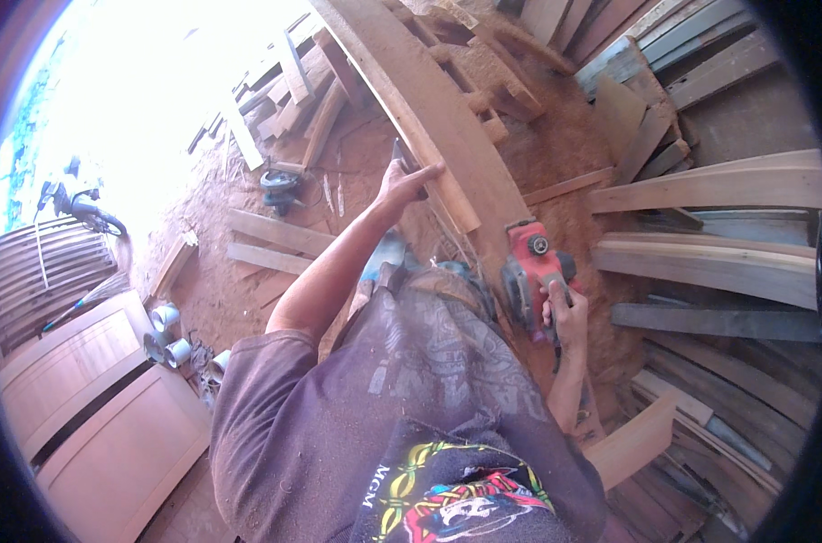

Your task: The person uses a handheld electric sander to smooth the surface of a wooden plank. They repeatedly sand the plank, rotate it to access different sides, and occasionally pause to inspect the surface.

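Observation:
My right hand is wrapped round the handle of a red and black electric hand planer. The planer is beside the near end of a long wide plank. Along that plank's left edge lies a narrow wooden strip, its near end in front of my body. My left hand grips the strip from its left side, one finger or the thumb lying across the top. A thin dark piece shows just beyond this hand; I cannot make out what it is.
Sawdust covers the ground. Stacked boards crowd the right side. A dark power tool and loose boards lie to the left. Panelled wooden doors and white cylinders are at lower left. Notched timber blocks stand beyond the plank.

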A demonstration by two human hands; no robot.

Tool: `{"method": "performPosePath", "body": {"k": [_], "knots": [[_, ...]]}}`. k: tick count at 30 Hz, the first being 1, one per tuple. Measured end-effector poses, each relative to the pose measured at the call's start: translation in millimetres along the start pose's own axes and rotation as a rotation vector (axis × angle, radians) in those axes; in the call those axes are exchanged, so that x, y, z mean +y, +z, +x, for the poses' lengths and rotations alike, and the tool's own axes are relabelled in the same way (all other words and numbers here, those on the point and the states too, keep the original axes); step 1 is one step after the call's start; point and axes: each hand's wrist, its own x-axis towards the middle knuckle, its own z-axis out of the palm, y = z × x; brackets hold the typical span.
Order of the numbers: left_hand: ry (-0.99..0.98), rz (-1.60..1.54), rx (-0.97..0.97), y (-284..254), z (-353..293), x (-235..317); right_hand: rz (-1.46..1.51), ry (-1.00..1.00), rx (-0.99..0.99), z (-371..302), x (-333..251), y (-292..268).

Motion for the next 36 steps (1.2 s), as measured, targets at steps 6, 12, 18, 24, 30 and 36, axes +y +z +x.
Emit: {"method": "performPosePath", "body": {"k": [6,12,18,24,30,36], "knots": [[0.017,0.026,0.082,8,-6,-1,-0.172,0.001,0.087,8,3,0],[0.017,-0.306,0.209,-16,-18,-34,-0.651,-0.558,0.221,33,-66,79],[0.143,-0.852,0.414,-79,-63,-44,-0.587,-0.678,0.194,130,13,164],[0.389,-0.73,0.318,-86,-151,22,-0.505,-0.609,0.087,113,-15,154],[0.588,-0.04,0.178,-32,-178,80,-0.516,-0.935,0.055,74,-96,137],[0.615,0.225,0.135,6,-151,90,-0.489,-1.017,0.017,63,-142,135]]}}
